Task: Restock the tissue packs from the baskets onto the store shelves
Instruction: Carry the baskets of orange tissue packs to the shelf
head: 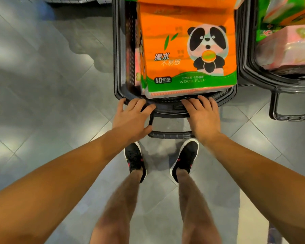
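Hands are both sitting on the near rim of the black shopping basket (120, 50), fingers laid flat over the edge, not curling round anything. Left hand (133, 117) is resting on the rim's left corner, thumb just touching the folded-down handle (171, 134) below it. Right past its fingertips, the orange panda tissue pack (188, 50) is lying on top of the load inside, with more packs showing underneath along its left side. Right hand (203, 115) is pressing the rim's other end. Further right, a second basket (280, 81) is holding pink and orange packs. I reckon that panda pack is light and squishy with slick plastic wrap, so I'd be grabbing it by both short ends rather than pinching the film.
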### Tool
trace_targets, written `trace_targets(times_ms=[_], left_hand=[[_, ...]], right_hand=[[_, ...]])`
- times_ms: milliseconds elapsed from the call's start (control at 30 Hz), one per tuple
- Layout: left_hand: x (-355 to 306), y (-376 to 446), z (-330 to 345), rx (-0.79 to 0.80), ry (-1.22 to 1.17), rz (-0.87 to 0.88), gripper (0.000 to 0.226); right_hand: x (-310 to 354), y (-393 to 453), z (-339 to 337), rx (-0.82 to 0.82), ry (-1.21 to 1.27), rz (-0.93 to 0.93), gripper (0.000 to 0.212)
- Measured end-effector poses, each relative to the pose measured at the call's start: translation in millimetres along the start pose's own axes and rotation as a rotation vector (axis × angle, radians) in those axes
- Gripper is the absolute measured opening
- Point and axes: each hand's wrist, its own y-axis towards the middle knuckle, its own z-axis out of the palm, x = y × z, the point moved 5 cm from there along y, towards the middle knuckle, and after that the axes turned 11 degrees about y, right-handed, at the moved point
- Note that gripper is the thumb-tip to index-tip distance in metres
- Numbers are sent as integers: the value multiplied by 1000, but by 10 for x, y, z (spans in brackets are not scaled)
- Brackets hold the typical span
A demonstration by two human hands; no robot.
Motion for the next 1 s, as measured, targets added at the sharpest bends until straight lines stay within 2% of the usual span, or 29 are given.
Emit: trace_targets(times_ms=[67,200,367,533,700,767,833,933,1000], left_hand=[[-54,-48,48,-7,-10,-31,73],[-47,-112,102,-49,-12,-120,66],[294,-265,197,-129,38,-108,59],[275,-491,232,-24,19,-71,60],[295,-686,140,45,-148,-75,54],[409,-734,-11,-12,-255,-134,42],[564,-754,-240,-74,-393,-270,26],[838,-658,-538,-144,-564,-500,19],[996,-519,-599,-149,-690,-591,28]], right_hand=[[45,-33,19,-63,28,-6,58],[161,-69,21,-129,121,-16,53],[610,-107,173,-103,144,57,53],[672,-350,224,-73,158,42,53],[666,-556,3,61,235,-28,43],[633,-619,-204,92,386,40,37],[555,-650,-454,43,523,147,33],[311,-588,-831,-190,738,385,28],[69,-463,-974,-329,885,576,34]])
